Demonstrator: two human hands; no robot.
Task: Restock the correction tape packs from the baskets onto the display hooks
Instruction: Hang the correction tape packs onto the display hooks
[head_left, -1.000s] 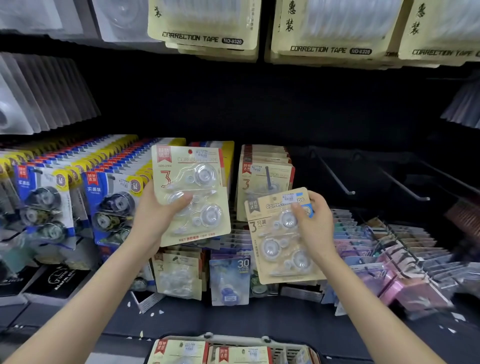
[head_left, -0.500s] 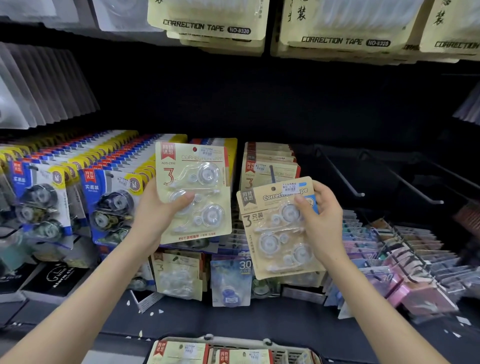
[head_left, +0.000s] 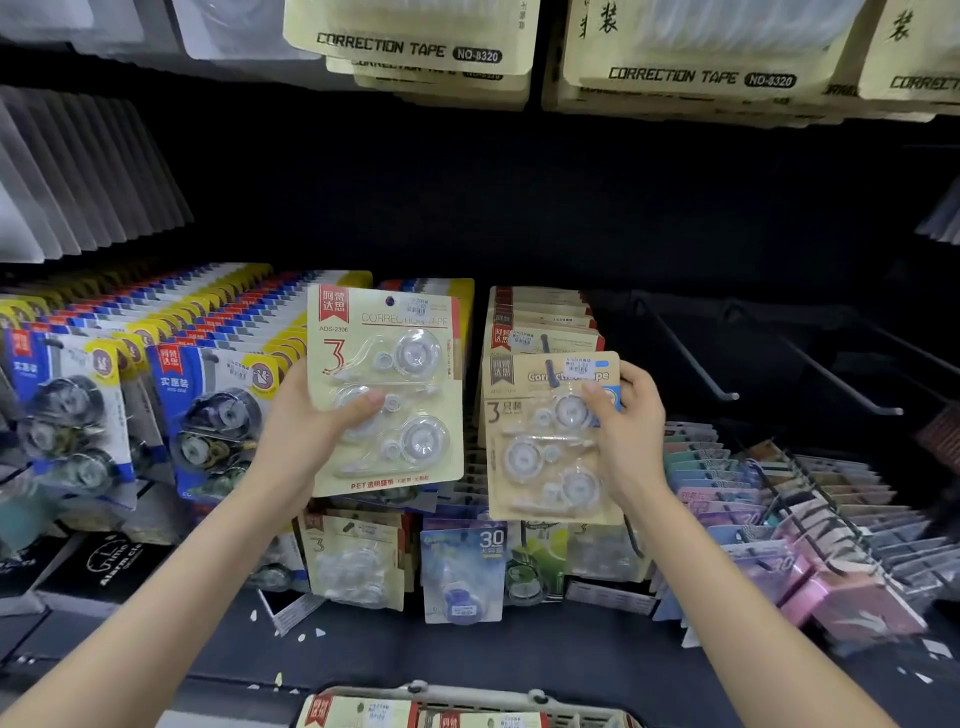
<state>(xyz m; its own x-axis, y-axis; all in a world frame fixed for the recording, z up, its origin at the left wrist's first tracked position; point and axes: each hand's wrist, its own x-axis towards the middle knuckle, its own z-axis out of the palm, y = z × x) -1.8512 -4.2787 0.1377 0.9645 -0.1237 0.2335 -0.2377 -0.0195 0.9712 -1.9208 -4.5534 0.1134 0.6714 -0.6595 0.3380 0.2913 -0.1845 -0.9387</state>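
Up front, two three-piece correction tape packs are held against the display. The cream pack (head_left: 387, 389) with the red "3" sits upright in the left hand (head_left: 306, 431), whose fingers are clamped on its left edge with the thumb pressed across the middle blister. The tan pack (head_left: 553, 436) is in the right hand (head_left: 631, 431), fingers clamped on its upper right corner; its top lies over the front of a hanging row of matching packs (head_left: 540, 322), and a dark hook tip (head_left: 550, 371) shows through its hang hole. Left of the cream pack hang rows of blue-and-yellow packs (head_left: 213, 410). To the right, bare display hooks (head_left: 691, 358) jut from the dark back panel. Below, smaller pastel packs (head_left: 810, 525) fan out on lower hooks. At the bottom edge, a basket (head_left: 467, 693) carries more cream packs. Overhead hang large cards (head_left: 415, 47) printed "CORRECTION TAPE".
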